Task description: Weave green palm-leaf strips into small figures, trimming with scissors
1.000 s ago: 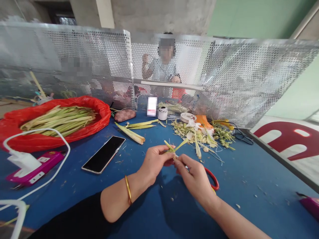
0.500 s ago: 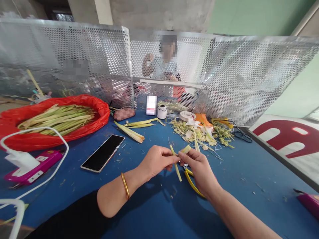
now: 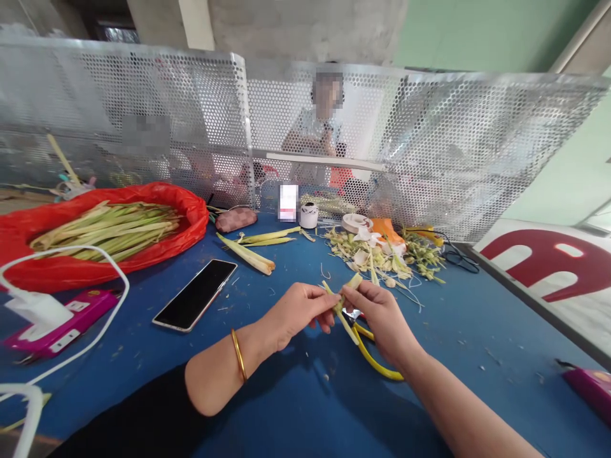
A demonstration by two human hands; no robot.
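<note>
A perforated metal screen (image 3: 205, 108) stands along the far edge of the blue bench (image 3: 477, 318). Beyond it rise a grey wall (image 3: 305, 32), a pale pillar (image 3: 196, 25) and, past the far right corner, a green wall (image 3: 458, 38).

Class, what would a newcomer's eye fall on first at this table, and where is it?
Probably the bright red bag of long green strips, at the left of the blue table. Then the left hand and right hand, near the centre, pinching pale green pieces, with a yellow handle just below the right hand.
</note>
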